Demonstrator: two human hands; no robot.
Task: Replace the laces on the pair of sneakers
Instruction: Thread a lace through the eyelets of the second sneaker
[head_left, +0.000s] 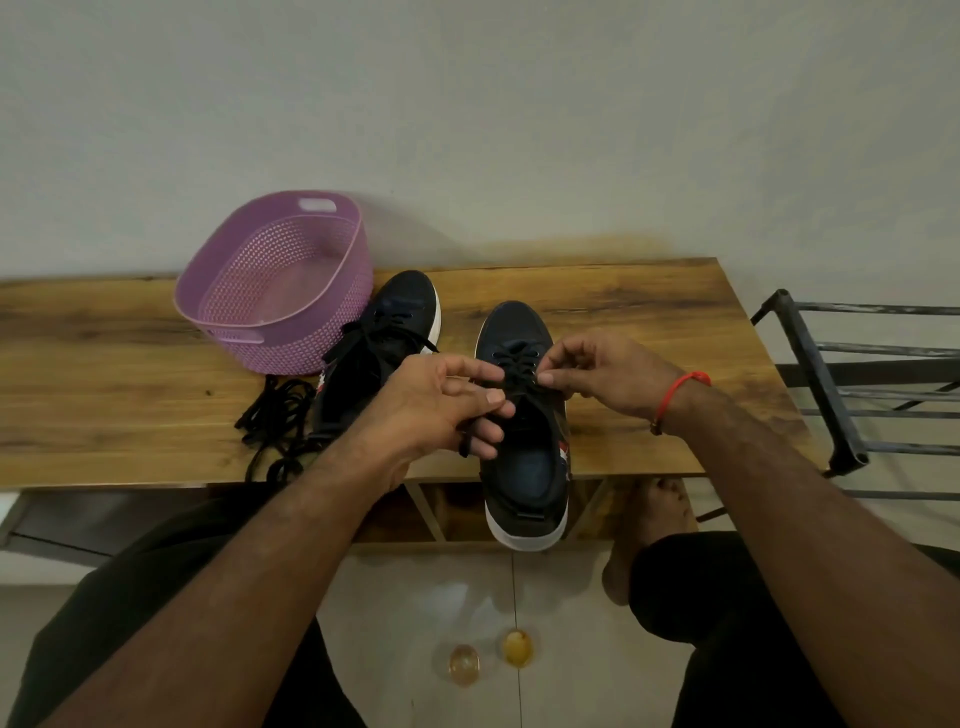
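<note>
Dark sneaker (522, 415) at frame centre lies on the wooden table (649, 312), long axis running up-frame, toe toward the wall, heel overhanging the near edge. I see the left hand (434, 405) and right hand (605, 376) each pinching its black lace (514, 371). The second sneaker (387, 338), centre-left beside the purple basket (270, 286), is partly hidden by the left forearm; loose laces (275, 421) lie lower left.

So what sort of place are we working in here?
Probably a home entryway or spare room: a wooden bench against a plain wall, a metal shoe rack, a purple basket.
</note>
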